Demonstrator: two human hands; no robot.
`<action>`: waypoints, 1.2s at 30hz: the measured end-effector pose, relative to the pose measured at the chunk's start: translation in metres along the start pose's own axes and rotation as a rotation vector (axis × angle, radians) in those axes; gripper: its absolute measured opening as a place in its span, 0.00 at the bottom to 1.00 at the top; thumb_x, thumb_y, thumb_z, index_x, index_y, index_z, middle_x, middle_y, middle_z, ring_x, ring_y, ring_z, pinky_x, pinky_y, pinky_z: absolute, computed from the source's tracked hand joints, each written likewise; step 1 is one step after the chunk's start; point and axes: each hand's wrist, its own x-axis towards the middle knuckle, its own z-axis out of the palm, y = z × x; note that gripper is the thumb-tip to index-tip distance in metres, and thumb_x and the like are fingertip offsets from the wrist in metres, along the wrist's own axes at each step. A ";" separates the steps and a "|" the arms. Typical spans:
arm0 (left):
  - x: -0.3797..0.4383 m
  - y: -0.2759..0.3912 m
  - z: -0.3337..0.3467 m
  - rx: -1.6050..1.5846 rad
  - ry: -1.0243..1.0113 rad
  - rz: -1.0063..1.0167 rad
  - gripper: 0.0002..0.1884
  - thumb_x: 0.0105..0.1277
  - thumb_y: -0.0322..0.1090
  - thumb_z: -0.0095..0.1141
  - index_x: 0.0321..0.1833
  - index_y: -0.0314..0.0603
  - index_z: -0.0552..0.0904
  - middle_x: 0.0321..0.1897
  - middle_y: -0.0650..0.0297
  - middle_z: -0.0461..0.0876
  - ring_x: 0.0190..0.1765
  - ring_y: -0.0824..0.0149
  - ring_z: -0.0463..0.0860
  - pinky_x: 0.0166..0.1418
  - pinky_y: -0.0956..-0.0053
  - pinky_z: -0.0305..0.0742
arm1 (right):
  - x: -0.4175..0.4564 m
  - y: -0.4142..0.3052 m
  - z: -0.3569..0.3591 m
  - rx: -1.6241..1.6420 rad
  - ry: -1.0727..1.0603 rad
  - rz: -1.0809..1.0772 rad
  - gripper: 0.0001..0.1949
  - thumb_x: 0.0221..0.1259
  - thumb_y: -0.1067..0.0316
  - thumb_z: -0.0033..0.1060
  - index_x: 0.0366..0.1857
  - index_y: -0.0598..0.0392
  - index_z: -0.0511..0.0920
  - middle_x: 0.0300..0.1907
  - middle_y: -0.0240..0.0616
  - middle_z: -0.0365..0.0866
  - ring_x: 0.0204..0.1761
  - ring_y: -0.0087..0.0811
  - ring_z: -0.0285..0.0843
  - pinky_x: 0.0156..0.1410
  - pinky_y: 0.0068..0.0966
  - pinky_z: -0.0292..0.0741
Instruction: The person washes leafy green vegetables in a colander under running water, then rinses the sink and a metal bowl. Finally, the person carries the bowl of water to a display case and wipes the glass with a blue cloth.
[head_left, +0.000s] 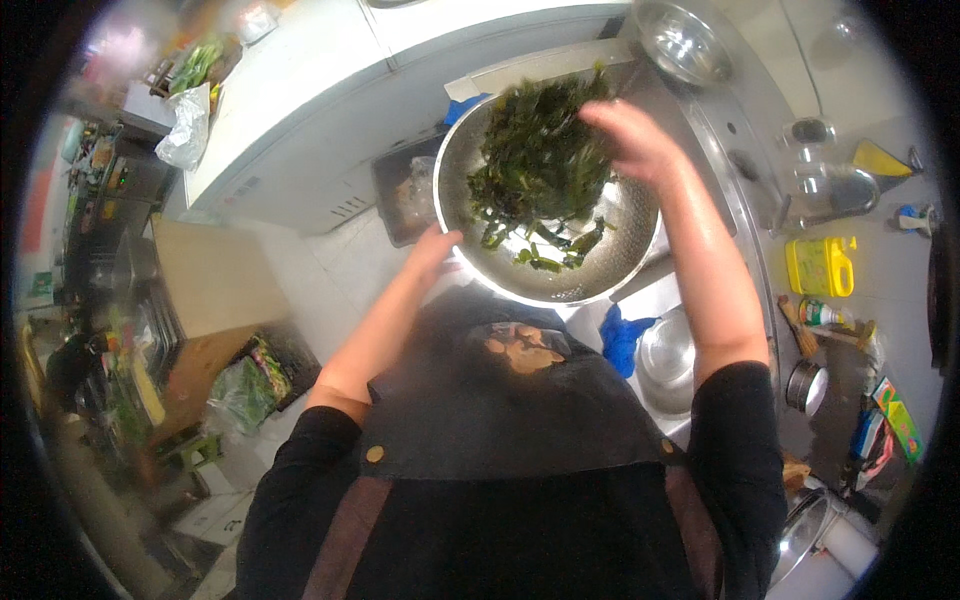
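Before me is a wide, shiny metal colander (555, 289) with a perforated wall and pale rim. My left hand (435, 256) grips that rim at its lower left. A blurred heap of wet-looking dark green leaves (544, 150) rises above the colander, perhaps leafy vegetables or seaweed. Loose green pieces (551, 251) cling to the colander's bottom. Against the heap's right side is my right hand (637, 142), its thumb side showing. Blur and leaves hide some of its fingers, so whether it grasps any leaves is unclear.
Behind the colander stands a metal bowl (682, 41). A blue cloth (622, 341) and a metal basin (667, 364) are near my right forearm. Further right is a yellow jug (817, 266). A dark tray (394, 199) lies low on the left, below a white counter (315, 52).
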 end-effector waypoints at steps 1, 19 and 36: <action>-0.005 0.004 0.002 0.003 0.004 0.005 0.21 0.54 0.34 0.48 0.53 0.44 0.65 0.44 0.61 0.71 0.46 0.63 0.70 0.41 0.63 0.72 | -0.005 0.010 0.007 -0.231 0.154 0.160 0.17 0.51 0.65 0.55 0.43 0.62 0.72 0.44 0.42 0.75 0.41 0.31 0.75 0.48 0.27 0.73; 0.014 -0.008 0.002 0.011 0.017 0.050 0.22 0.51 0.32 0.48 0.52 0.46 0.69 0.38 0.64 0.76 0.40 0.70 0.76 0.38 0.71 0.74 | 0.042 0.186 0.040 -1.173 0.047 0.095 0.29 0.35 0.65 0.63 0.51 0.47 0.70 0.45 0.47 0.74 0.49 0.42 0.71 0.55 0.33 0.68; 0.015 -0.005 0.003 -0.086 -0.127 0.115 0.22 0.51 0.27 0.48 0.52 0.41 0.70 0.42 0.60 0.75 0.43 0.66 0.76 0.45 0.70 0.74 | -0.005 0.093 -0.001 -1.455 -0.257 0.044 0.28 0.41 0.65 0.63 0.52 0.54 0.69 0.52 0.45 0.69 0.55 0.40 0.66 0.57 0.31 0.66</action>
